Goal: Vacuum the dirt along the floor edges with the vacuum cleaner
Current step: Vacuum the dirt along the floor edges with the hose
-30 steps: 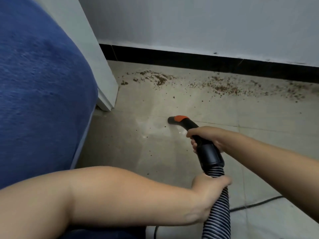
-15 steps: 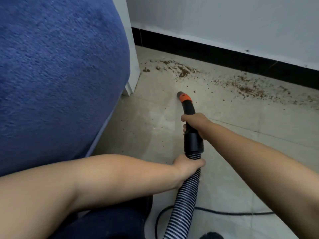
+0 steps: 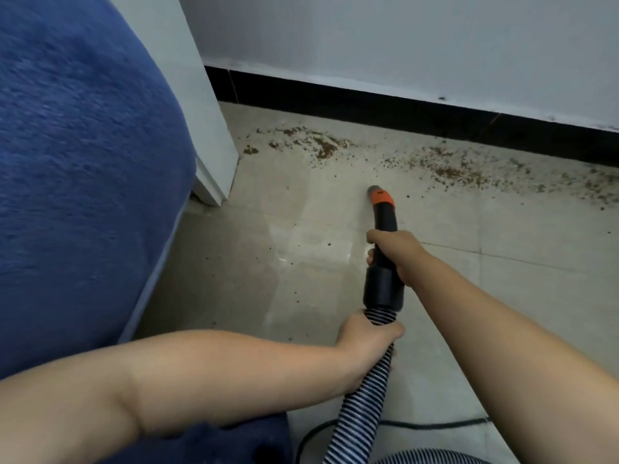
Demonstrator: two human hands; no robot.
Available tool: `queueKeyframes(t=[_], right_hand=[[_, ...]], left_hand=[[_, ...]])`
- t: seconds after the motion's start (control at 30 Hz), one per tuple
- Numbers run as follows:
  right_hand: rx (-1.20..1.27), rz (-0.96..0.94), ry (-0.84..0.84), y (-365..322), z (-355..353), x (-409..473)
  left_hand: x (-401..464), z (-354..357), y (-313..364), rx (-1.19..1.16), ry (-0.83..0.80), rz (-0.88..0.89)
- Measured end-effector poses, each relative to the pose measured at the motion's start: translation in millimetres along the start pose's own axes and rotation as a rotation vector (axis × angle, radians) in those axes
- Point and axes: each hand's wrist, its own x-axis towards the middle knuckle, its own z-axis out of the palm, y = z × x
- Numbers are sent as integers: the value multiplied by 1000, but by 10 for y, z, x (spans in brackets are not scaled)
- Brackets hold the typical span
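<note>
A black vacuum nozzle (image 3: 385, 216) with an orange collar points at the floor, its tip a short way in front of the dirt. My right hand (image 3: 397, 254) grips the black handle tube behind the collar. My left hand (image 3: 366, 339) holds the striped ribbed hose (image 3: 360, 416) just below the black cuff. Brown dirt (image 3: 326, 147) lies scattered along the floor beside the black skirting board (image 3: 368, 107), with a second patch of dirt (image 3: 449, 170) stretching to the right.
A blue upholstered seat (image 3: 77, 182) fills the left side. A white furniture panel (image 3: 207, 135) stands on the floor next to it. A black power cord (image 3: 432, 423) runs across the beige tiles at the bottom. The white wall (image 3: 402, 38) rises above the skirting.
The nozzle has swung from pointing left to pointing forward at the dirt strip, and both hands moved with it. The camera view has shifted, so the blue seat covers more of the left side.
</note>
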Motion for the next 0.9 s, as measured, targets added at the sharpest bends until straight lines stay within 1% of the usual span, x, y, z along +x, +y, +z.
queueKeyframes(t=[0.17, 0.33, 0.47, 0.63, 0.73, 0.9], right_hand=[[-178, -48, -194, -81, 456, 3], [-281, -93, -302, -328, 904, 90], [-409, -112, -410, -463, 1179, 138], [-333, -147, -365, -569, 1353, 308], [-340, -159, -381, -694, 1445, 403], [-330, -156, -404, -929, 1528, 550]], left_hand=[[-69, -171, 13, -133, 64, -56], [38, -372, 187, -269, 185, -3], [104, -438, 289, -392, 253, -13], [248, -617, 432, -412, 313, 9], [340, -687, 546, -423, 333, 22], [483, -752, 783, -489, 312, 42]])
